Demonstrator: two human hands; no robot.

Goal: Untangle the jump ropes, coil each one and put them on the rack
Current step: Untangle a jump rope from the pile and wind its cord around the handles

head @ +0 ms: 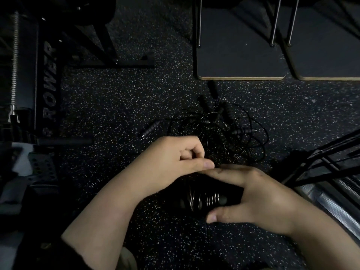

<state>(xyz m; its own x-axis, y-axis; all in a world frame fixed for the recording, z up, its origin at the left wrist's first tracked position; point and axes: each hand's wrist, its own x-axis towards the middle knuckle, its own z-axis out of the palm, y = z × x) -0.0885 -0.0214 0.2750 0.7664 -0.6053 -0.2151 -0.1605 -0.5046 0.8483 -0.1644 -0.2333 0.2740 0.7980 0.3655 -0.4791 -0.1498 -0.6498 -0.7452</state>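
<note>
— Two hands, close together over the speckled rubber floor (120, 106). What is each doing?

— The left hand (175, 158) has its fingers curled and pinches a thin cord at the near edge of the tangle of jump ropes (220, 133). The right hand (261, 193) is wrapped around a dark coiled bundle (204, 199), index finger stretched over the top, thumb beneath. Glints of wound cord show between them.

— Where is the rest of the rope?

— On the floor just beyond the hands: a knot of black cords with several ribbed handles sticking out. One handle (150, 128) lies apart on the left.

— Anything else?

— A black wire rack (331, 164) at the right, two dark boards (239, 55) with pale edges farther off, and a machine frame (49, 82) lettered "POWER" on the left.
</note>
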